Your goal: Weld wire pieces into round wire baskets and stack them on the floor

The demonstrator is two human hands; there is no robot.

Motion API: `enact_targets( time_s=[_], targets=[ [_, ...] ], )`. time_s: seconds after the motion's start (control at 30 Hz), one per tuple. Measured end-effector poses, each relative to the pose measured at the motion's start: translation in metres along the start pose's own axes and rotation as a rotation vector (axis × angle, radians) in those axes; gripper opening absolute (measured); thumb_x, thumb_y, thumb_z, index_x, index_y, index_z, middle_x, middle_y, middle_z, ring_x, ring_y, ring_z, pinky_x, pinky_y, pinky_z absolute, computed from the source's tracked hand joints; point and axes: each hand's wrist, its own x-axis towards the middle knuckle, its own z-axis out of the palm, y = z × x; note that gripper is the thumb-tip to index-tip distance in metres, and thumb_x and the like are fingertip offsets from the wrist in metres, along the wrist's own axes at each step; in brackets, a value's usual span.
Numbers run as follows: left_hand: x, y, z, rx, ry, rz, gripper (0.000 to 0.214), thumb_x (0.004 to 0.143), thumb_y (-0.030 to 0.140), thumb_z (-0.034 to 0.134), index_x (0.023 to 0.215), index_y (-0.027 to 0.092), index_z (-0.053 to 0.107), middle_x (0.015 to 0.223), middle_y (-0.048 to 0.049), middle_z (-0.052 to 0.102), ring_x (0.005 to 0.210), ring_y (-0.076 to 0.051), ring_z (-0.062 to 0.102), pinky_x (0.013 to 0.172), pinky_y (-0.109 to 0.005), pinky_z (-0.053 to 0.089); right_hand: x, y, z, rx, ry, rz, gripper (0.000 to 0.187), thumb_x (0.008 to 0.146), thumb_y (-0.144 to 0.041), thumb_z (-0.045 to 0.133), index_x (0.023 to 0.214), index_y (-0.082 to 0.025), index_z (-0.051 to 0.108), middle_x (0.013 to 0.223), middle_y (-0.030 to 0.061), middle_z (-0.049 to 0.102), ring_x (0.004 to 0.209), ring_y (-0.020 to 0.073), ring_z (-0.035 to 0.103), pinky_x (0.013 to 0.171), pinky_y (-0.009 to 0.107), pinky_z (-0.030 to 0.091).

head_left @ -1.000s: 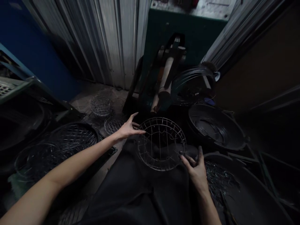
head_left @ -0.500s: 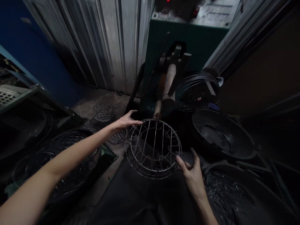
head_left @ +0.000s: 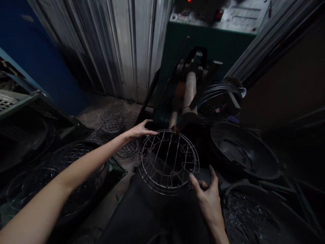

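A round wire rack (head_left: 168, 162) of two rings, straight crossbars and curved loops lies between my hands, over the dark cloth on my lap (head_left: 147, 211). My left hand (head_left: 142, 130) holds its far left rim, with the thumb along the wire and a finger stretched out beyond it. The near right rim is in the grip of my right hand (head_left: 209, 196), thumb on top; some of its fingers are partly hidden. The rack's far edge is at the lower electrode arm (head_left: 174, 118) of a green machine (head_left: 167, 78). Whether they touch I cannot tell.
Similar wire racks (head_left: 111, 121) lie on the floor at the left, by a dark basin (head_left: 105, 171) of wire pieces. On the right stand a basin with wire rings (head_left: 235, 149) and another with small wire pieces (head_left: 250, 213). A wire coil (head_left: 215, 98) hangs beside the machine.
The rack has shifted slightly right in view and tilted a little, its two rings now appearing closer together. Both hands stay at its rim. The machine sits further right in view.
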Motion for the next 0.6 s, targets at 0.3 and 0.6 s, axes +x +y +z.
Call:
enact_targets(
  time_s=[0.3,0.6],
  targets=[
    [0.006,-0.002,0.002,0.023,0.008,0.034,0.096,0.06,0.035,0.081,0.138,0.013,0.03,0.067,-0.0009,0.065,0.061,-0.014,0.061,0.065,-0.029,0.045,0.003,-0.002,0.005,0.088,0.04,-0.008,0.101,0.066,-0.06,0.064,0.146,-0.018,0.021,0.069,-0.0025,0.063,0.063,0.0221,0.06,0.071,0.034,0.044],
    [0.012,-0.008,0.0,0.029,-0.022,0.049,0.101,0.061,0.034,0.081,0.141,0.013,0.023,0.064,0.001,0.063,0.061,-0.013,0.06,0.065,-0.028,0.044,0.005,0.004,0.008,0.073,0.038,-0.016,0.1,0.065,-0.062,0.065,0.145,-0.019,0.022,0.067,-0.003,0.061,0.066,0.0237,0.061,0.074,0.036,0.043]
  ],
)
